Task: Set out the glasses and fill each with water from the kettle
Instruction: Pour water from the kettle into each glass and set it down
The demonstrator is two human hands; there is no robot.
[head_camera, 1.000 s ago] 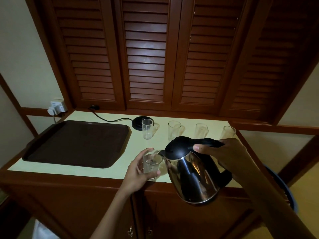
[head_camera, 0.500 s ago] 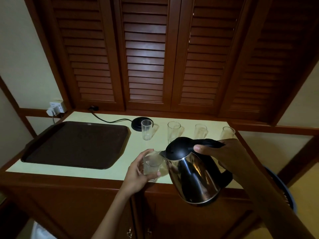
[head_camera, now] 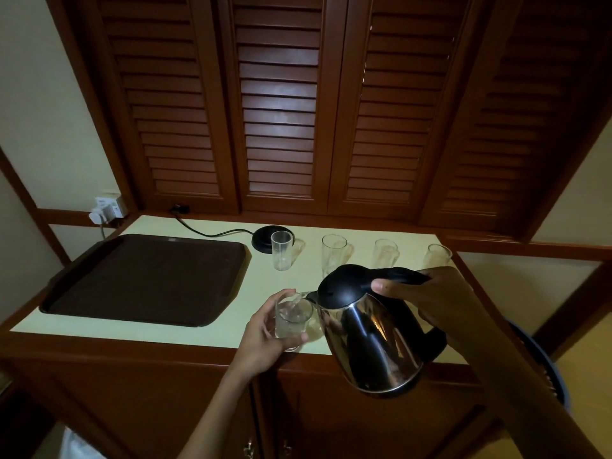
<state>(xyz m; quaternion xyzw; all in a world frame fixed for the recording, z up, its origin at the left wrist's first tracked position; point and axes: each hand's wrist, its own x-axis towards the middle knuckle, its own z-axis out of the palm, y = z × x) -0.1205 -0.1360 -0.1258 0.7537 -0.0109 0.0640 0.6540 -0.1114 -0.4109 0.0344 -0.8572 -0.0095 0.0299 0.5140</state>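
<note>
The left hand (head_camera: 265, 337) is gripping a glass (head_camera: 293, 318) at the near edge of the counter (head_camera: 258, 286), fingers curling round it. Just to its right, the right hand (head_camera: 440, 303) is clasping the handle of the kettle (head_camera: 374, 342) and holding it tilted, spout over the glass's rim. Beyond both hands, four more glasses (head_camera: 333, 256) are standing in a row. A dark tray (head_camera: 145, 279) is lying to the left hand's left.

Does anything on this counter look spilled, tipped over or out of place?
No spill shows and the four back glasses stand upright. Only the glass in the left hand, under the spout of the tilted kettle, is right at the front edge of the counter.
</note>
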